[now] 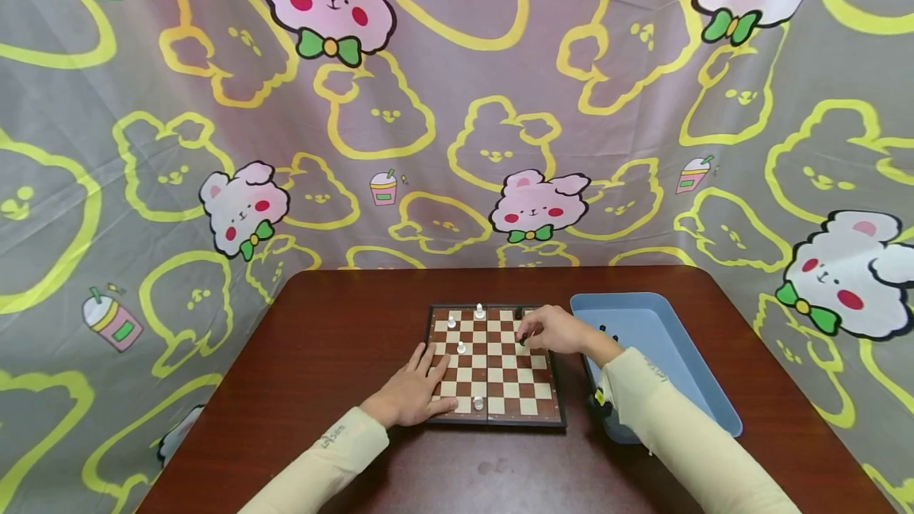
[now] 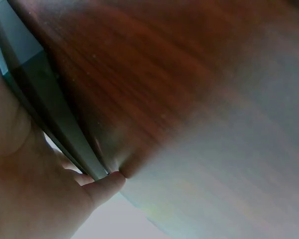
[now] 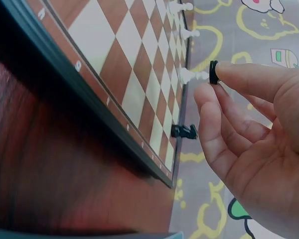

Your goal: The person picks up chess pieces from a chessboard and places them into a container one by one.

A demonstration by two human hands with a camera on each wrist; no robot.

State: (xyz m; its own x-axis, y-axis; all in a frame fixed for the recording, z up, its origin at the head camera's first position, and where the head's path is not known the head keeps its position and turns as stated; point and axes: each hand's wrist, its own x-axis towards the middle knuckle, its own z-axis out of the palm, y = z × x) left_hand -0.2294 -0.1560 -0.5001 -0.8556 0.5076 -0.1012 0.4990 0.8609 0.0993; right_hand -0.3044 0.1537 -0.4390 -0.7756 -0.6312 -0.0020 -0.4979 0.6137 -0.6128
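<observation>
The chessboard (image 1: 505, 371) lies on the table with brown and cream squares and a dark rim. My left hand (image 1: 414, 391) rests on its left side with fingers spread; the left wrist view shows that hand (image 2: 35, 174) along the board's dark side (image 2: 55, 99). Above the board's right half, my right hand (image 1: 555, 330) pinches a black chess piece (image 3: 214, 72) between thumb and fingers, its round base showing. Behind that hand stands a black knight (image 3: 183, 131). White chess pieces stand apart on the board, one at the far edge (image 1: 480, 312) and one at the near edge (image 1: 478, 402).
Right of the board sits a blue tray (image 1: 703, 371), partly under my right forearm, with a few black pieces (image 1: 603, 329) in it. The brown wooden table (image 1: 328, 339) extends around both. A patterned curtain (image 1: 443, 181) hangs behind the table and along its sides.
</observation>
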